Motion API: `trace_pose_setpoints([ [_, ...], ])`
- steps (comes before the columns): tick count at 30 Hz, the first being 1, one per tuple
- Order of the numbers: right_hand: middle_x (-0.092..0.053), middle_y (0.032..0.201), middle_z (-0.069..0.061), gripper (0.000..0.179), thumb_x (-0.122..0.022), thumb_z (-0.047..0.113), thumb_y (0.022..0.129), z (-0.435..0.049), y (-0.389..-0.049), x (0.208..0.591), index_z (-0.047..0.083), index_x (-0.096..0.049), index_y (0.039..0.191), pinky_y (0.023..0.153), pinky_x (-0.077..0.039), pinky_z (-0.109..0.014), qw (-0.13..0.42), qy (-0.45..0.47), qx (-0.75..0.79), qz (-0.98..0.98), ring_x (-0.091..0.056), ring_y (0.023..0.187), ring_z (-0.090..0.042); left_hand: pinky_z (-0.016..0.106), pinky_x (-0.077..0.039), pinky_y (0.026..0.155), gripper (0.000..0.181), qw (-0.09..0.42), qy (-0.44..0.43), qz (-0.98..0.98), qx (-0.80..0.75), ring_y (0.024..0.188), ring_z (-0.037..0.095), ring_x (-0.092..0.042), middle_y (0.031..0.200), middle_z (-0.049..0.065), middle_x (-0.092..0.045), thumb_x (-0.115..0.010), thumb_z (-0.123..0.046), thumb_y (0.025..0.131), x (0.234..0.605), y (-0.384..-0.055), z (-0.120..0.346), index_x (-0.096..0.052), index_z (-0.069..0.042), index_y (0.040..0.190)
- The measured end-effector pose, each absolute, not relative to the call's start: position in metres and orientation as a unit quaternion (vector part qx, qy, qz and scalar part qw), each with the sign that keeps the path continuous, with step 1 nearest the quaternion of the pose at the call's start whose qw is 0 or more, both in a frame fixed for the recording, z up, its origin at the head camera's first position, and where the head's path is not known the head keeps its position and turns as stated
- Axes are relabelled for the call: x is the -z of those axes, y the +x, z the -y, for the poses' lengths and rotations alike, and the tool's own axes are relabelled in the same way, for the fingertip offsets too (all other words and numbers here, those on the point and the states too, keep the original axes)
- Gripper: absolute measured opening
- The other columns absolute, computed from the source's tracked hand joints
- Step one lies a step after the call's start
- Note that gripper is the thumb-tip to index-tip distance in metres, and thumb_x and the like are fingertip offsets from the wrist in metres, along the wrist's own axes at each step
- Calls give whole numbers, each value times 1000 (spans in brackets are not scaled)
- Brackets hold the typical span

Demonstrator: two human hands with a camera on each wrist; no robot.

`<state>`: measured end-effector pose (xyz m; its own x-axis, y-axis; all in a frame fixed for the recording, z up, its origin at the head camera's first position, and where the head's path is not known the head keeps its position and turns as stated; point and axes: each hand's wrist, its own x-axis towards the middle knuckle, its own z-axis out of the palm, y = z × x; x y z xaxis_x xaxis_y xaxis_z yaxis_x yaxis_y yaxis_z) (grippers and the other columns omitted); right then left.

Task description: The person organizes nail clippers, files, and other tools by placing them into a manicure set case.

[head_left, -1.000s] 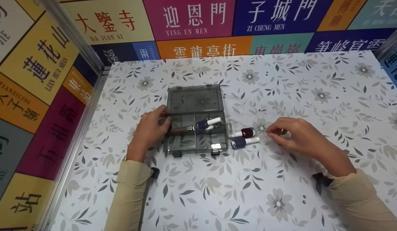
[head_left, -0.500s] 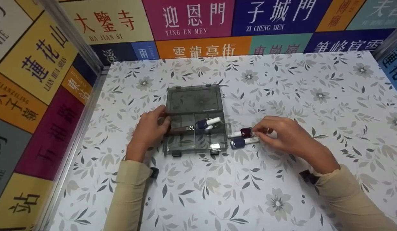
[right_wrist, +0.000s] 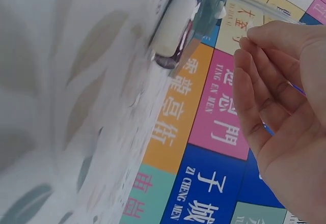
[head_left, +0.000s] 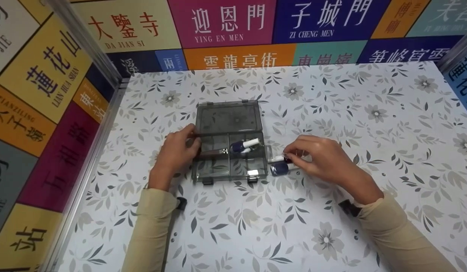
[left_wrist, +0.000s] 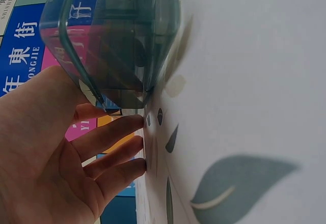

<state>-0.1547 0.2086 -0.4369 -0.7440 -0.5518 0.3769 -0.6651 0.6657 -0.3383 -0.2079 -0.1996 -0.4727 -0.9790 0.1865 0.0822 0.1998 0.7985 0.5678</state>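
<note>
A smoky see-through compartment box (head_left: 228,173) lies with its lid (head_left: 229,117) folded back. My left hand (head_left: 176,151) touches its left side with relaxed fingers, spread below the box wall in the left wrist view. Right of the box lie a dark red nail polish bottle (head_left: 277,158) with a white cap and a dark blue nail polish bottle (head_left: 279,169). My right hand (head_left: 316,153) hovers over their right ends, partly covering both. In the right wrist view, its loosely curled fingers (right_wrist: 244,81) stand apart from the bottles, and I see nothing held.
Inside the box, another dark blue nail polish bottle (head_left: 237,146) lies over a second white-capped item, mostly hidden. A brownish strip (head_left: 210,153) with a silvery end lies in the left compartments. The table (head_left: 256,234) wears a floral cover; lettered panels (head_left: 229,22) stand behind it.
My right hand has moved left, from beside the two loose bottles to above their right ends. The left hand and the box have stayed in place.
</note>
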Motion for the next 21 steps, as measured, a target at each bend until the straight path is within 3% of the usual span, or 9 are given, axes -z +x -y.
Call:
trace_pose_setpoints([
  [7,-80,96,3,14,-84,9,92,-195,-157,431,14,-82,105,69,-61,-32,126,350,-238,897,-74,81,-10,54,-56,104,18,10,-102,948,300,126,32,-73,130,12,-78,-65,-25,106,473,-208,200,-68,-19,123],
  [21,-78,91,5,6,-81,18,97,-161,-160,424,18,-83,103,61,-53,-26,132,388,-253,876,-70,73,-11,54,-55,108,19,9,-103,950,296,128,33,-72,131,10,-78,-64,-24,106,472,-209,200,-68,-19,125],
])
